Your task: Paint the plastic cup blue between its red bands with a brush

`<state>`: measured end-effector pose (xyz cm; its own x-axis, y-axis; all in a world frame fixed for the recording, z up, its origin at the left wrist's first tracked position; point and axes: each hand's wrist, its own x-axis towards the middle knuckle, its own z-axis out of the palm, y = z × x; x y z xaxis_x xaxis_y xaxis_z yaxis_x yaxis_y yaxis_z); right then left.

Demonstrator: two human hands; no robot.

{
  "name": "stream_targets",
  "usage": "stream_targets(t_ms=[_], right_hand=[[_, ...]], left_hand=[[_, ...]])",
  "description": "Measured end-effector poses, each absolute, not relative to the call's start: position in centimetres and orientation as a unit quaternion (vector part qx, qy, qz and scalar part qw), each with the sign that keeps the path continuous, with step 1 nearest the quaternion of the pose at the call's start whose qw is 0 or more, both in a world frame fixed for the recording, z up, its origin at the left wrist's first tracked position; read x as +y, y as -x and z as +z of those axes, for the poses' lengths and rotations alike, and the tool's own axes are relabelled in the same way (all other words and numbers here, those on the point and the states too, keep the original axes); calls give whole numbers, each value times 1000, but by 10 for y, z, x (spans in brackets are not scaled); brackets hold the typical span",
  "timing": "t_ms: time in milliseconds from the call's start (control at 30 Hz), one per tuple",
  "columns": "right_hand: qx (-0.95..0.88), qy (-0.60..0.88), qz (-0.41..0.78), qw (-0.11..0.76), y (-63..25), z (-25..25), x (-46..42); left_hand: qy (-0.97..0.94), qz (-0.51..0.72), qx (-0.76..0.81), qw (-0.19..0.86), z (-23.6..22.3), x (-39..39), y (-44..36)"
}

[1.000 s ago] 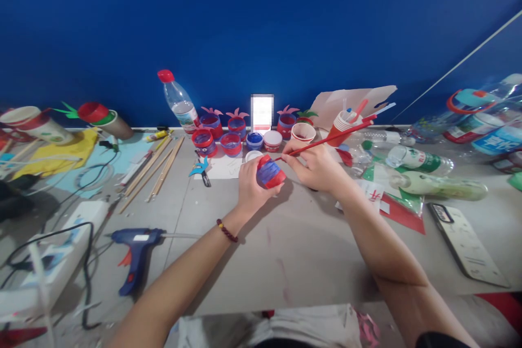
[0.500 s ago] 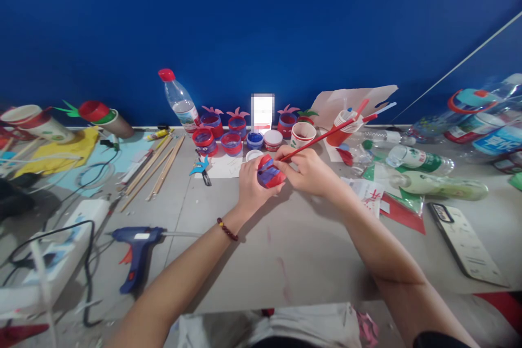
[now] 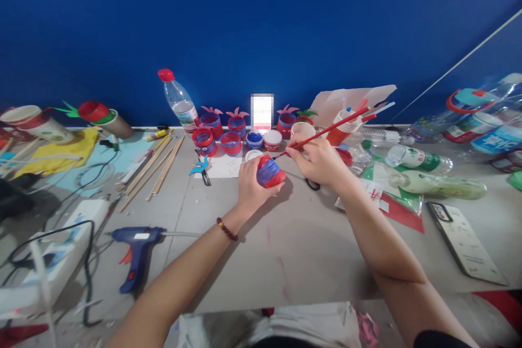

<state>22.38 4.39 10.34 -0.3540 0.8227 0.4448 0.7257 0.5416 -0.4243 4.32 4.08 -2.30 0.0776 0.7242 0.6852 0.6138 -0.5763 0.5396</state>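
Note:
Wrapped round a small cup [image 3: 269, 173] painted red and blue is my left hand [image 3: 252, 180], holding it tilted above the table. My right hand [image 3: 316, 161] grips a red-handled paintbrush [image 3: 331, 129]; the brush tip is just right of the cup's upper edge, seemingly apart from it. Behind the cup stand an open jar of blue paint [image 3: 255, 140] and a white-lidded jar [image 3: 273, 140]. A white round lid [image 3: 253, 155] lies partly behind my left hand. Several red-and-blue painted cups, among them one with eyes [image 3: 204, 142], stand farther left.
A blue glue gun [image 3: 139, 250], a power strip [image 3: 67, 253] and wooden sticks [image 3: 157, 166] lie to the left. A water bottle [image 3: 179, 100] stands near the wall. Paper cups [image 3: 343, 126], plastic bottles [image 3: 424, 159] and a phone [image 3: 465, 242] are on the right.
My right hand has drawn the paintbrush away from the cup, up and to the right. The cup's blue side shows more fully, and my left hand has barely moved.

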Motion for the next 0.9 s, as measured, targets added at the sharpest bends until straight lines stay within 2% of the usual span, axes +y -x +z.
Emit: stream_targets(t_ms=[133,533,900], right_hand=[[-839,448,92,296,-214,103,38],[-840,392,196,321,-207,111,28],[-810,446,170,341,-223,115,38]], left_hand=[[-731,503,459,52,-24,42,-43],[-739,504,444,52,-30,44,-42],[-711,520,469,65,-25,41,-44]])
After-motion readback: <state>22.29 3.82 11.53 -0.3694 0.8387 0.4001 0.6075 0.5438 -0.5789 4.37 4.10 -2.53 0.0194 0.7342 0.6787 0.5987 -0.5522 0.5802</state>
